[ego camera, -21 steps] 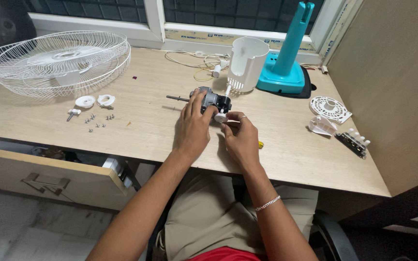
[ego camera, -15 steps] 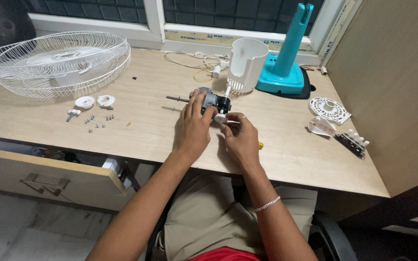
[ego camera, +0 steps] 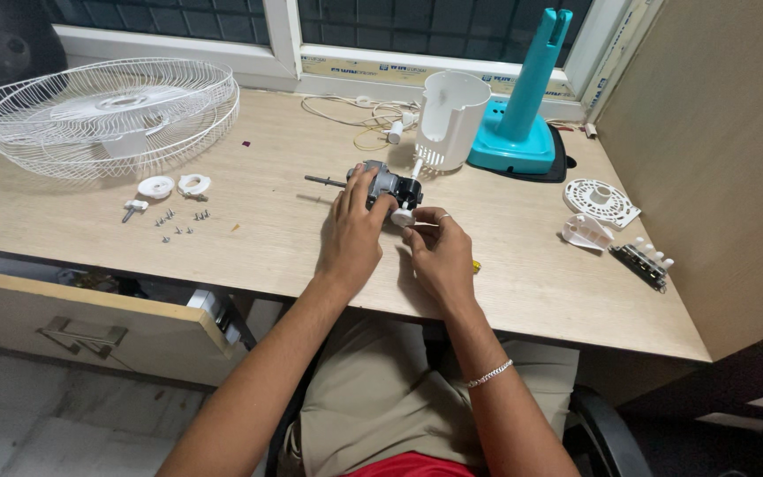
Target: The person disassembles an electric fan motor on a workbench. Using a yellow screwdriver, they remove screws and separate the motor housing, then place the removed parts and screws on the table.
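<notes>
Even, moderately bright indoor light fell from overhead onto the table (ego camera: 523,291). The window panes (ego camera: 434,22) beyond the hands (ego camera: 395,238) were dark and gave no light. Shadows stayed soft and short: a faint one lay under the hands, a deeper one below the table edge nearer than them. There was no strong glare. Focus held sharp around the hands, while wide-angle distortion bent the edges and the corners darkened.
</notes>
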